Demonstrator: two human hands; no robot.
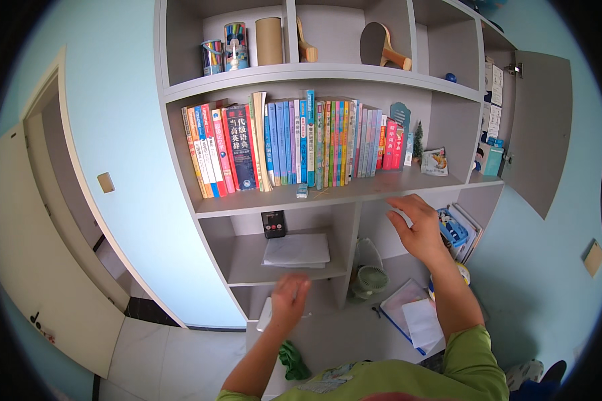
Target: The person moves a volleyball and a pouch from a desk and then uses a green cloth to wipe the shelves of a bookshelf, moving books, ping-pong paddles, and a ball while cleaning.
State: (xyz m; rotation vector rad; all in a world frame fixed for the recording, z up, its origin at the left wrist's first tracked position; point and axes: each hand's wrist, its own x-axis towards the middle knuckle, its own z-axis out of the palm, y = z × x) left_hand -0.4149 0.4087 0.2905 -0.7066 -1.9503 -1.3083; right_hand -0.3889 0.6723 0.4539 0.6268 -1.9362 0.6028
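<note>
My right hand [415, 225] is raised just below the front edge of the long book shelf [276, 204], fingers apart, holding nothing. Lower and to the left, my left hand [288, 301] is in front of the lower compartments, a little blurred; nothing shows in it. A row of upright books [281, 143] fills much of the long shelf. Right of the books are a small toy tree [418, 140] and a white printed packet [435, 162]. A small clear bluish item [302, 190] and thin sticks [321, 192] lie at the shelf's front. Below, a phone [273, 224] leans behind stacked paper [297, 250].
An open cabinet door [539, 130] sticks out at the right. Table tennis bats [381, 47] and pen tins [236, 47] stand above. On the desk [341, 336] are a small fan [371, 280], a plastic folder [406, 306] with paper, and green cloth [293, 361].
</note>
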